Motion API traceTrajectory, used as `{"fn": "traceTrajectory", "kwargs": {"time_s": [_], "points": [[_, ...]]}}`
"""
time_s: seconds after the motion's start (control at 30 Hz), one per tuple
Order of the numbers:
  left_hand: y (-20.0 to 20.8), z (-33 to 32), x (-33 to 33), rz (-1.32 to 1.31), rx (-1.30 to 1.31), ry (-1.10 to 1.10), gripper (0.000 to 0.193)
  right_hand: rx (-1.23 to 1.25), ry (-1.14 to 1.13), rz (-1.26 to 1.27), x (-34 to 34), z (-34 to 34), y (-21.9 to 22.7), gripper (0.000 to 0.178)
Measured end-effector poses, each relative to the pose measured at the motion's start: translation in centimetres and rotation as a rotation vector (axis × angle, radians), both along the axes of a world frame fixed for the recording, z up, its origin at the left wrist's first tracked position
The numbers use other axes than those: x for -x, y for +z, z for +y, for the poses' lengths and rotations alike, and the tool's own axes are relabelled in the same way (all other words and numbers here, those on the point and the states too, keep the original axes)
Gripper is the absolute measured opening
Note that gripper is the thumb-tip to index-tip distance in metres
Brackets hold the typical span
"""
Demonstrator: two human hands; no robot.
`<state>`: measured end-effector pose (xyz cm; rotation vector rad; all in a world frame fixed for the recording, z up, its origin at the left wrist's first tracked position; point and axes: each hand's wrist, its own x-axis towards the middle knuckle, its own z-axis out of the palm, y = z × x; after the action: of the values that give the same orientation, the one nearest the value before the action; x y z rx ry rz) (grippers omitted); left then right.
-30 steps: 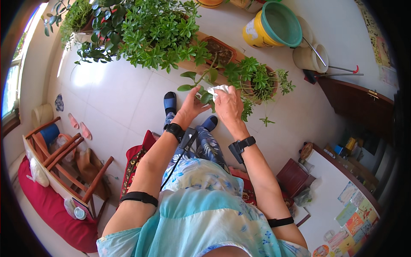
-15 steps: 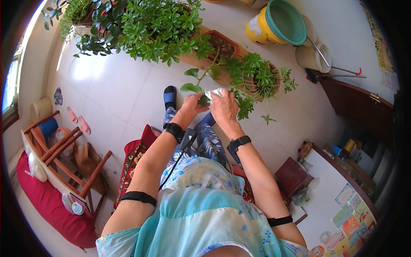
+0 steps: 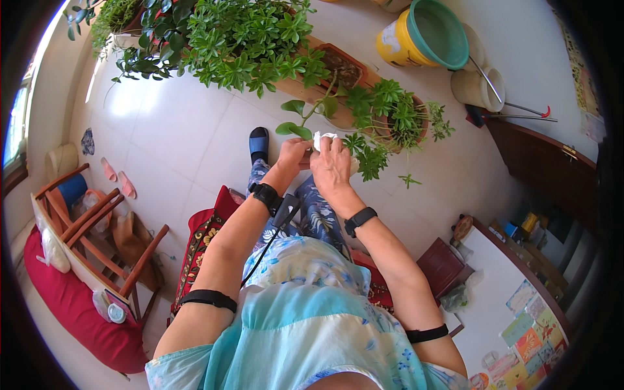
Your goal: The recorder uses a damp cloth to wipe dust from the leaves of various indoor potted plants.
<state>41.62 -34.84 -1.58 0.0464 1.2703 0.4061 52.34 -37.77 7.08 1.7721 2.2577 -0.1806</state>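
Note:
A white tissue (image 3: 324, 137) sticks out beyond the fingers of my right hand (image 3: 331, 165), which is closed on it. My left hand (image 3: 294, 156) is closed right beside it, fingertips near the other hand's, at a leaf of a trailing plant whose held part is now hidden. Large rounded leaves (image 3: 294, 106) of this plant show just past my hands. Its stem reaches back toward a brown rectangular planter (image 3: 344, 66). Close to the right is a round pot (image 3: 416, 123) with leafy green stems hanging over its rim.
Bushy green plants (image 3: 244, 42) line the far side. Beyond them at right stand a yellow bucket (image 3: 398, 44) with a green basin (image 3: 439, 32) and a pale bin (image 3: 480, 90). An overturned wooden chair (image 3: 91, 224) lies left; a white-topped cabinet (image 3: 497, 286) stands right.
My right hand has moved slightly left and nearer to me, with the tissue, closing up to my left hand. The dark green leaf that showed between my hands is now covered.

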Motion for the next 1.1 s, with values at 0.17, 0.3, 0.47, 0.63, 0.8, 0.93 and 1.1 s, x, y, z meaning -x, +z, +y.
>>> {"fn": "traceTrajectory", "kwargs": {"time_s": [0.17, 0.3, 0.47, 0.63, 0.8, 0.93, 1.1], "points": [[-2.6, -0.5, 0.1, 0.042, -0.119, -0.011, 0.013, 0.079, 0.022, -0.004, 1.4, -0.3, 0.5, 0.015], [-0.7, 0.2, 0.3, 0.026, -0.066, -0.046, 0.019, -0.039, -0.1, 0.177, 0.3, -0.6, -0.2, 0.017], [1.2, 0.8, 1.5, -0.05, 0.071, -0.09, 0.031, -0.023, -0.433, 0.347, -2.9, 1.2, 1.4, 0.022], [1.8, 1.0, 1.3, -0.183, 0.118, 0.022, 0.038, 0.026, -0.595, 0.535, -5.1, -0.1, -0.1, 0.027], [0.9, 0.7, 1.6, -0.27, 0.226, 0.216, 0.044, 0.089, -0.591, 0.698, -4.5, -4.3, -1.8, 0.026], [0.9, 1.1, 1.7, -0.338, 0.205, 0.285, 0.048, 0.105, -0.71, 0.682, -5.9, -6.3, -1.2, 0.023], [0.2, 0.6, 1.6, -0.454, 0.169, 0.285, 0.045, -0.104, -0.708, 0.785, -5.4, -2.4, 1.9, 0.025]]}}
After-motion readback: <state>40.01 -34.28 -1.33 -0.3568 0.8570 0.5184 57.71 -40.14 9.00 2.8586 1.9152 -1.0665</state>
